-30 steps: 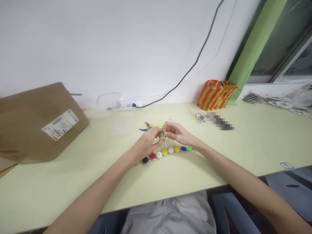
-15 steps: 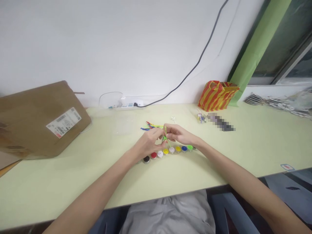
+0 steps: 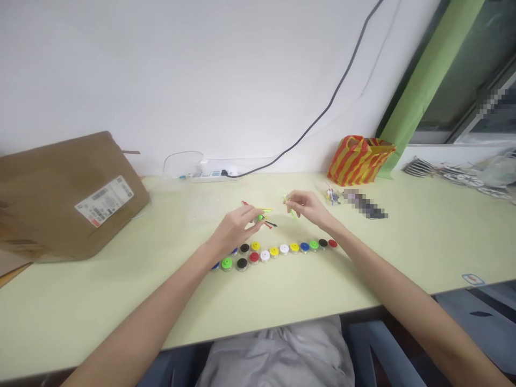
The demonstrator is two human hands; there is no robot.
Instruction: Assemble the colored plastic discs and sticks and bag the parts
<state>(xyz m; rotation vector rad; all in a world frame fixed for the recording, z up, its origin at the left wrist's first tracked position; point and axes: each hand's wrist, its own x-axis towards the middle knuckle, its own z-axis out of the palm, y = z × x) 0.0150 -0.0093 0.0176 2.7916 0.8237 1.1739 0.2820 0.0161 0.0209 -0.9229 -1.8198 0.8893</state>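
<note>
Over pale desk [image 3: 363, 269], right hand [image 3: 308, 206] pinches green strip [image 3: 290, 206].

A row of small pots [image 3: 282, 251] is set on the table [image 3: 121, 301], apparently before both hands; a box [image 3: 60, 193] is placed far left.

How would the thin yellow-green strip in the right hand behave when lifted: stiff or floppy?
Probably light and fairly flexible: the thin yellow-green strip is pinched by the right hand alone, jutting out without drooping. Being so narrow, it would likely slide easily if pushed.
</note>
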